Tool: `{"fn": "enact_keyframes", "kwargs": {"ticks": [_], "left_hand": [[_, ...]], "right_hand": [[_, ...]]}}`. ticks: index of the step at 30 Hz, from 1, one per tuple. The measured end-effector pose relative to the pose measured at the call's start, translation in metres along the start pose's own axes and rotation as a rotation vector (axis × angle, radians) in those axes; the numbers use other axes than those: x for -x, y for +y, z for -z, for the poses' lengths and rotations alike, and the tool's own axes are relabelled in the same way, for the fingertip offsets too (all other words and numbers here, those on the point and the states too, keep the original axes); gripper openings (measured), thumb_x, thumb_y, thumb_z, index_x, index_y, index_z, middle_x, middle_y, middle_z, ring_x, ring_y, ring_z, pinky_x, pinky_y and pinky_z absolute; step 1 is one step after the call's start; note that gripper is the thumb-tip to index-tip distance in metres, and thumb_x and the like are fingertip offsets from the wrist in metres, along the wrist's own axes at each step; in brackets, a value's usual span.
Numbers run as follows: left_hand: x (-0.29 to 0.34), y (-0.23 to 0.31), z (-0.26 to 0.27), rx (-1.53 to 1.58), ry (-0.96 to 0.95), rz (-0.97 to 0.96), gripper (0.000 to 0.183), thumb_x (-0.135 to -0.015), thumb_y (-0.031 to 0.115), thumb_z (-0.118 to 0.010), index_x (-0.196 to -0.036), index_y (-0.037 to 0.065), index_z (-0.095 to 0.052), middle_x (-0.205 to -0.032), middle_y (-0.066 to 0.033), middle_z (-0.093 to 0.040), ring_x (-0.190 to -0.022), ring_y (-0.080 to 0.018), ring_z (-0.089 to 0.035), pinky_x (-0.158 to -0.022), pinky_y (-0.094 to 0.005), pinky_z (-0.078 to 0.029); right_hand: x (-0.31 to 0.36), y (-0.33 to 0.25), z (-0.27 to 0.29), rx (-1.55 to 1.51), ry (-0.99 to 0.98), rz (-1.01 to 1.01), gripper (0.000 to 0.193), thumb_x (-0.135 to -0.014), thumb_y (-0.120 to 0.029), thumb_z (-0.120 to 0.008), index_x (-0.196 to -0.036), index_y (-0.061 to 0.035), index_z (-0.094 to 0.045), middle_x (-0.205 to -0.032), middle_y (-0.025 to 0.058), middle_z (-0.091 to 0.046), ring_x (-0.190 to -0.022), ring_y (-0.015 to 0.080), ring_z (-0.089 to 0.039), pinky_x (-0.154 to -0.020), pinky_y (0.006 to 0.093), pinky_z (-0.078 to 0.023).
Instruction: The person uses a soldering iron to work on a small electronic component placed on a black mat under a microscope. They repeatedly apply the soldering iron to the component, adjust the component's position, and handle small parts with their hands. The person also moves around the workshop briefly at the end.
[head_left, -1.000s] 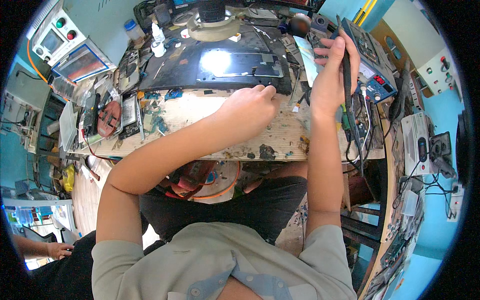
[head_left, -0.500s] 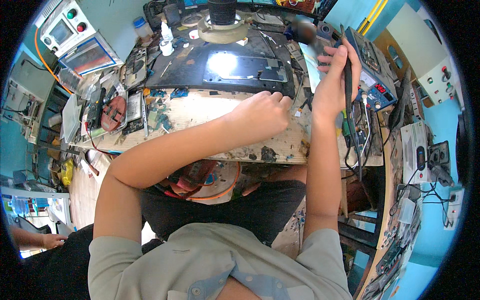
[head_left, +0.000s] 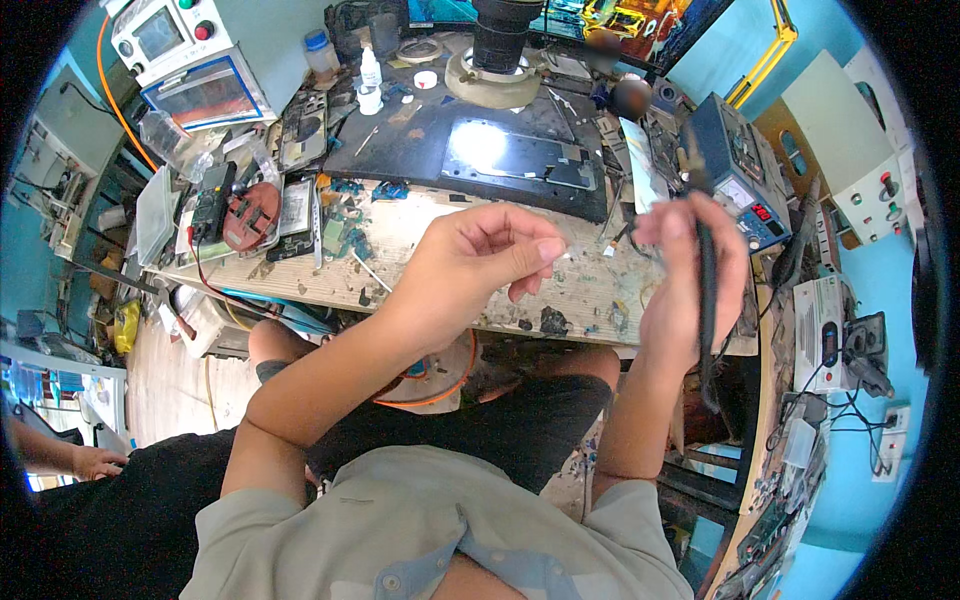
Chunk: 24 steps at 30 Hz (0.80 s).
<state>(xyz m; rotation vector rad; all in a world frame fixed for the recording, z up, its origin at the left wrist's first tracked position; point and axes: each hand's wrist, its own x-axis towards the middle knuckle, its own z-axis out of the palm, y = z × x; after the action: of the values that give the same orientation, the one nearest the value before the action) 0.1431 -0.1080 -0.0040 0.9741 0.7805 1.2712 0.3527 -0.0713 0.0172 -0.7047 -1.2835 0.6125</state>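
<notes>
Above the front of the wooden bench, my left hand [head_left: 478,255] is turned with thumb and fingertips pinched together. A tiny pale bit seems to show at the fingertips, too small to name. My right hand [head_left: 695,275] is closed round the black handle of a soldering iron [head_left: 706,290], blurred by motion, its tip pointing up and away. Beyond both hands, a flat dark phone panel [head_left: 545,165] lies on the black mat [head_left: 400,150], with a bright patch of light on its left end. Neither hand touches it.
A microscope [head_left: 500,50] with a ring light stands over the mat. At right is a blue soldering station [head_left: 745,190] with a red display. Phone parts and a round brown-red piece [head_left: 250,218] crowd the left. White bottles [head_left: 370,75] stand behind. Another person's hand [head_left: 98,462] shows far left.
My left hand has gone from a knuckles-up fist to a fingertip pinch, a little further left. My right hand has come lower and nearer with the soldering iron. The whole view has shifted slightly.
</notes>
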Motion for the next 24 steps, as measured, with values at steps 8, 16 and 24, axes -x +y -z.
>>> {"fn": "enact_keyframes", "kwargs": {"ticks": [8,16,24], "left_hand": [[0.022,0.007,-0.008,-0.026,0.008,-0.030,0.014,-0.106,0.012,-0.078,-0.114,0.001,-0.076,-0.093,-0.0047,-0.077,-0.078,-0.0097,-0.068,-0.073,-0.0263,-0.055],[0.032,-0.003,-0.007,-0.113,0.012,-0.126,0.015,-0.106,0.012,-0.078,-0.115,0.001,-0.073,-0.098,-0.0041,-0.077,-0.084,-0.0085,-0.069,-0.076,-0.0258,-0.056],[0.044,-0.016,-0.007,-0.150,0.105,-0.200,0.012,-0.110,0.012,-0.073,-0.114,0.002,-0.068,-0.094,-0.0039,-0.073,-0.084,-0.0096,-0.068,-0.078,-0.0265,-0.056]], "right_hand": [[0.060,-0.017,-0.009,0.016,-0.144,-0.059,0.042,-0.096,0.005,-0.083,-0.134,-0.0001,-0.066,-0.115,0.0176,-0.079,-0.107,0.0249,-0.078,-0.097,0.0380,-0.063],[0.066,-0.024,-0.017,0.191,-0.160,-0.068,0.034,-0.096,0.004,-0.083,-0.128,-0.0009,-0.072,-0.113,0.0127,-0.081,-0.106,0.0187,-0.077,-0.098,0.0327,-0.059],[0.069,-0.022,-0.016,0.307,-0.193,-0.006,0.023,-0.098,0.001,-0.081,-0.121,-0.0018,-0.076,-0.111,0.0119,-0.081,-0.104,0.0175,-0.076,-0.096,0.0323,-0.059]]}}
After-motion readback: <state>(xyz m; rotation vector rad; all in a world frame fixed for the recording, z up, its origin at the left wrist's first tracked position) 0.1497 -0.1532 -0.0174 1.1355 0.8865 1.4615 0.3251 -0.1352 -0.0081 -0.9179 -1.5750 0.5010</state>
